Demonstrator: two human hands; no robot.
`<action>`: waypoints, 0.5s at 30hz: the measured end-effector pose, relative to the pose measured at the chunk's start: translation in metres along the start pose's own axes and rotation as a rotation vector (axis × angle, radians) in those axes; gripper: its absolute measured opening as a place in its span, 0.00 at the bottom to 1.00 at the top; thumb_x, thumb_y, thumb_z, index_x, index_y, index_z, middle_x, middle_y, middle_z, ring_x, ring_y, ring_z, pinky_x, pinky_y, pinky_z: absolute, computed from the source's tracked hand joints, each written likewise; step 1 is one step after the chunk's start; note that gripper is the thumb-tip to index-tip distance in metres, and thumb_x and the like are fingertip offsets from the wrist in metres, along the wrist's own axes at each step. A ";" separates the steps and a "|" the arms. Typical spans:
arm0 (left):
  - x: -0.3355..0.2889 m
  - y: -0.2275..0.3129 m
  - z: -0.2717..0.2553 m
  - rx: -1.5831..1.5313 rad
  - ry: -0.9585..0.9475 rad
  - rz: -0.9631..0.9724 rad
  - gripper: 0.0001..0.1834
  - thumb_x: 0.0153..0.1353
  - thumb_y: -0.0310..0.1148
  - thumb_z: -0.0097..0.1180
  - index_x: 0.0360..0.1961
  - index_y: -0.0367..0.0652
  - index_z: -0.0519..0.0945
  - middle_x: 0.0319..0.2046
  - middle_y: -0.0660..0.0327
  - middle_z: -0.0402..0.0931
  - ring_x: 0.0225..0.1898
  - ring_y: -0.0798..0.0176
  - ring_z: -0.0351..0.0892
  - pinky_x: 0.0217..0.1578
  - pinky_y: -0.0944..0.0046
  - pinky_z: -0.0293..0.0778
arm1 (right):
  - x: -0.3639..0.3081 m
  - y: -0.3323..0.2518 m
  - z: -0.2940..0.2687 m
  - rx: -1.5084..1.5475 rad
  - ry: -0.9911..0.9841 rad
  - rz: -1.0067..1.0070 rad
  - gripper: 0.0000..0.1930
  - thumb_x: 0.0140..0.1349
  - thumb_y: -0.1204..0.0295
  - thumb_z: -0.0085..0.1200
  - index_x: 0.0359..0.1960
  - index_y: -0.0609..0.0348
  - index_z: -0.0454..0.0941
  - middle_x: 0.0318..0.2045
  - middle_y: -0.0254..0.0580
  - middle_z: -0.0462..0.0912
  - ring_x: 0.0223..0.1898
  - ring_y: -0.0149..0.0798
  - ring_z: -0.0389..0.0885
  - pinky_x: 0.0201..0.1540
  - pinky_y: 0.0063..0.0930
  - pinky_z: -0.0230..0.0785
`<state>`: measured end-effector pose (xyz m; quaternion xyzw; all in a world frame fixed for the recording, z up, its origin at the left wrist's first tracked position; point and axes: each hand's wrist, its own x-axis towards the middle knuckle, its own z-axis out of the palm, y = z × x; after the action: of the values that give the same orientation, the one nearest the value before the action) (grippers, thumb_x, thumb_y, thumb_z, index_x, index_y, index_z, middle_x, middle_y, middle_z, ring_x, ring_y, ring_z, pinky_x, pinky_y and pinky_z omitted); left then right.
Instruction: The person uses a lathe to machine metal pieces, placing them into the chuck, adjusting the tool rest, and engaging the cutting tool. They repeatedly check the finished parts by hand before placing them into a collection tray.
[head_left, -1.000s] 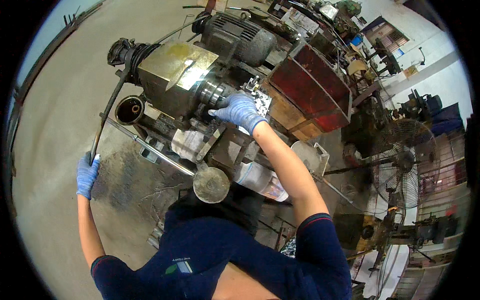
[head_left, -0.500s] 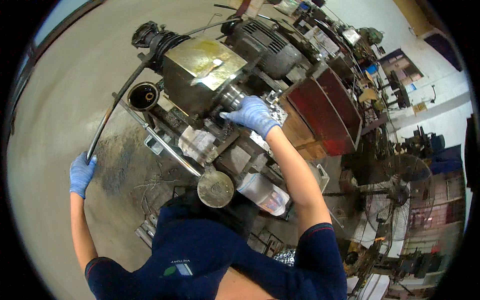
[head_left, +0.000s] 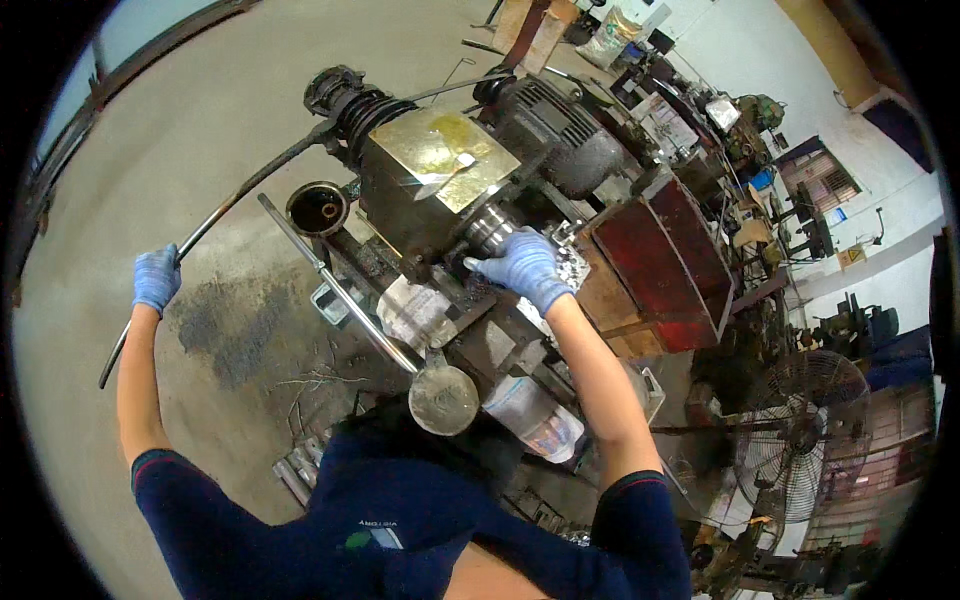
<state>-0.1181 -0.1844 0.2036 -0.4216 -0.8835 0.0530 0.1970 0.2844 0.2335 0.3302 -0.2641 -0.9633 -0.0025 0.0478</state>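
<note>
My left hand (head_left: 157, 278), in a blue knit glove, is closed around a long metal bar (head_left: 245, 190) running up to the belt end of a small lathe-like machine. The bar's lower end sticks out below this hand. My right hand (head_left: 524, 268), gloved the same way, lies curled on a shiny round metal spindle (head_left: 491, 227) at the machine's front, thumb to the left. The fingertips are partly hidden behind the hand. Above stands the machine's headstock, with a yellowish oily cover plate (head_left: 445, 160) on top and a white-tipped brush-like thing (head_left: 455, 167) on it.
An open round cup (head_left: 318, 209) with dark contents stands left of the headstock. A slanting metal tube (head_left: 340, 285) leads to a round grey dish (head_left: 443, 399) near my body. A motor (head_left: 570, 140), a red metal box (head_left: 665, 265) and a caged fan (head_left: 803, 430) are to the right.
My left hand has moved up along the bar, whose lower end now shows below it. The right hand stays at the spindle. The whole view has shifted slightly.
</note>
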 end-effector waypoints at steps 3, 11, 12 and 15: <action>0.007 -0.001 0.000 -0.002 -0.058 -0.076 0.05 0.48 0.32 0.53 0.27 0.46 0.73 0.19 0.54 0.75 0.23 0.49 0.76 0.26 0.51 0.69 | 0.007 0.006 -0.001 0.031 -0.237 0.160 0.35 0.39 0.37 0.55 0.33 0.61 0.80 0.31 0.53 0.80 0.36 0.49 0.78 0.43 0.36 0.68; 0.003 -0.005 -0.002 -0.036 0.128 0.069 0.03 0.50 0.31 0.51 0.27 0.45 0.72 0.17 0.54 0.73 0.21 0.49 0.74 0.23 0.52 0.67 | 0.000 0.003 0.004 -0.004 -0.211 0.164 0.32 0.39 0.38 0.57 0.26 0.60 0.81 0.27 0.50 0.79 0.32 0.47 0.79 0.39 0.34 0.70; 0.010 -0.027 0.015 0.009 0.098 0.080 0.03 0.50 0.30 0.51 0.26 0.44 0.72 0.17 0.54 0.73 0.21 0.49 0.74 0.23 0.52 0.66 | -0.001 0.002 0.002 -0.008 -0.124 0.116 0.33 0.39 0.38 0.57 0.25 0.60 0.81 0.27 0.50 0.79 0.32 0.47 0.78 0.39 0.34 0.70; 0.026 -0.062 0.048 0.080 0.072 0.083 0.03 0.51 0.29 0.51 0.26 0.44 0.72 0.17 0.54 0.72 0.21 0.50 0.74 0.22 0.52 0.66 | 0.004 0.003 -0.006 -0.015 -0.341 0.206 0.34 0.40 0.37 0.56 0.26 0.63 0.80 0.28 0.52 0.78 0.33 0.49 0.77 0.40 0.33 0.69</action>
<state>-0.1965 -0.2000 0.1837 -0.4514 -0.8548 0.0809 0.2430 0.2827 0.2383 0.3364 -0.3584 -0.9252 0.0402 -0.1181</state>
